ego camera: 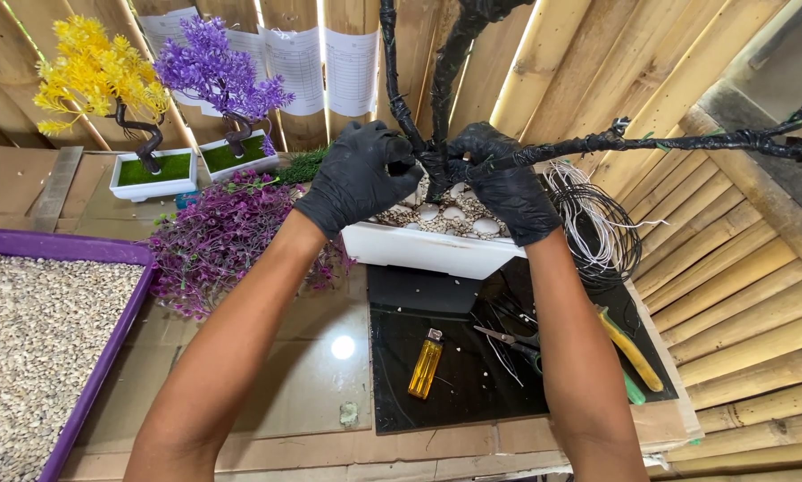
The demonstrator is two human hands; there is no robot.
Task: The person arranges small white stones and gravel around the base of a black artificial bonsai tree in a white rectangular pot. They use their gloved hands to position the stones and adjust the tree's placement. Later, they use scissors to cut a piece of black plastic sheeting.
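The bench (pixel 311 393) is a cardboard-covered top backed by a bamboo wall (pixel 731 268), and it's pretty crowded. On the far left sits a big purple tray (pixel 106 344) filled with pale gravel. Centre stage is the black wrapped tree frame (pixel 436 107), its trunk rising out of a white rectangular pot (pixel 419 252) topped with white pebbles, one long branch running off to the right.

Both of the person's forearms come up from the bottom edge and angle inward, meeting at the base of the trunk. The left hand (pixel 358 174), in a black glove, is curled over with its fingers pinched together on the trunk just above the pebbles. The right hand (pixel 506 183), also gloved, is wrapped around the trunk from the other side, fingers closed on it where the long branch starts. The two hands are almost touching.

A heap of purple fake foliage (pixel 218 241) lies left of the pot. Behind it stand two small finished trees, a yellow tree (pixel 97 71) and a purple tree (pixel 218 71), each in its own little white pot. A coil of wire (pixel 602 228) sits right of the pot. On the black mat (pixel 454 375) in front: yellow-handled pliers (pixel 631 350), scissors (pixel 508 339) and a yellow lighter (pixel 425 363).
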